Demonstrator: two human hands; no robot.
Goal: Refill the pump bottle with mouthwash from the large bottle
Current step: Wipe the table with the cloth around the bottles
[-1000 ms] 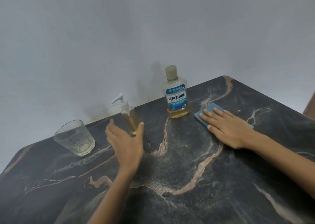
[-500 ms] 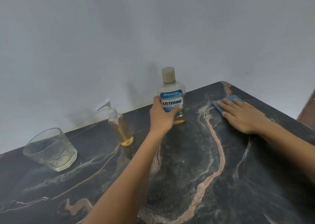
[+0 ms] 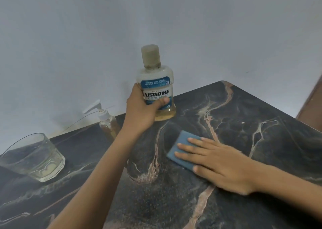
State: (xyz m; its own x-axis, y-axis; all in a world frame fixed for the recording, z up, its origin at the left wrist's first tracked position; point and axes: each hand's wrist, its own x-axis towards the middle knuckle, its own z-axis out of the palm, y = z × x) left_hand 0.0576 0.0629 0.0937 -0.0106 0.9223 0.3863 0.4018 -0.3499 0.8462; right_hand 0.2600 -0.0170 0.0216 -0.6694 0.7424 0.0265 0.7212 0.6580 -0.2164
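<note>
Head view: left hand (image 3: pixel 141 110) has its grip wrapped round the large bottle (image 3: pixel 156 84), held upright near the desk's (image 3: pixel 244 124) far edge, cap (image 3: pixel 150 57) on; whether its base touches the desk I cannot tell. Right hand (image 3: pixel 221 160) lies flat, fingers straight, on a blue sponge (image 3: pixel 179 148). Pump bottle (image 3: pixel 107 122) stands at the far edge, partly behind the left forearm, pump in place. A glass (image 3: pixel 33 157) sits near the left edge. Risks, as I judge: that forearm could knock the pump bottle over; the narrow neck invites spills.
</note>
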